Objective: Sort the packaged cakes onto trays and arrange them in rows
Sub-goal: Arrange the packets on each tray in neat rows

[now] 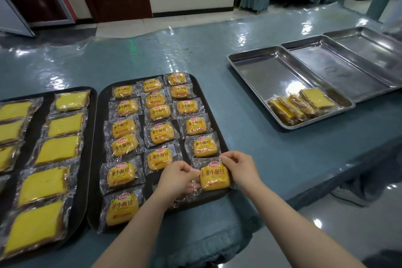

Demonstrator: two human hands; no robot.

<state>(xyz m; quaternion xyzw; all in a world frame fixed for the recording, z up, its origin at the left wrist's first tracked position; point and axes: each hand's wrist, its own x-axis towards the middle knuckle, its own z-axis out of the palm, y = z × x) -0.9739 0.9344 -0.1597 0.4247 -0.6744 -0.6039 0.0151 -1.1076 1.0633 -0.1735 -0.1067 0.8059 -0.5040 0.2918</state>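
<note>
Now crosswise: wrapped cake [214, 177], both hands [176, 177] [238, 166].

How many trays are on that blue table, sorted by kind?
Black flat trays: 2
Shiny steel trays: 3
Total: 5

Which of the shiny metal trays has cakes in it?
The nearest steel tray, closest to the black trays. A few wrapped cake slices lean in its near corner; the two steel trays beyond it hold nothing.
</note>
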